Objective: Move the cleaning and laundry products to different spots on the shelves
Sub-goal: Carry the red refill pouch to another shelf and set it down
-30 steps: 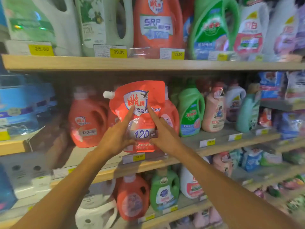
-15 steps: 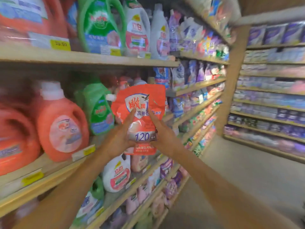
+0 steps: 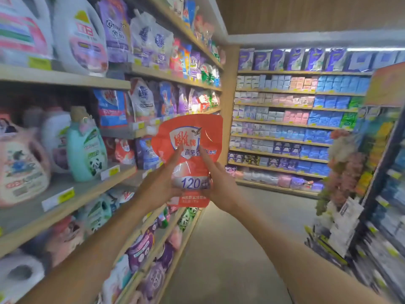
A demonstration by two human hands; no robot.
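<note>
1. The room was a shop aisle with a grey floor (image 3: 221, 255); wooden shelves (image 3: 65, 77) ran along the person's left from 7 to 12 o'clock, and a far wall of blue and purple packs (image 3: 295, 119) closed the aisle at 1 o'clock
2. The shelf boards looked smooth and level, with yellow price tags (image 3: 58, 198) on their front edges; the middle board at 9 o'clock had a bare patch in front of a teal bottle (image 3: 86, 148)
3. The orange pouch (image 3: 190, 141) was held up in the air at 12 o'clock, clear of every shelf, over the aisle
4. The left hand (image 3: 160, 183) and the right hand (image 3: 221, 183) clasped the pouch's lower half from either side, each with a forefinger laid up its front; the digits behind it were hidden
5. The pouch looked soft and creased, so its upper half could fold over, I judged, as only the lower part was gripped
6. Its film seemed slick; a loose hold might let it slide down between the palms and drop to the floor
7. The edges of the picture were blurred, which suggested turning; a swing toward the left shelves risked knocking the standing pouches (image 3: 140, 99) at 11 o'clock
8. A pouch set upright on a smooth board might topple unless leaned on a neighbour
</note>
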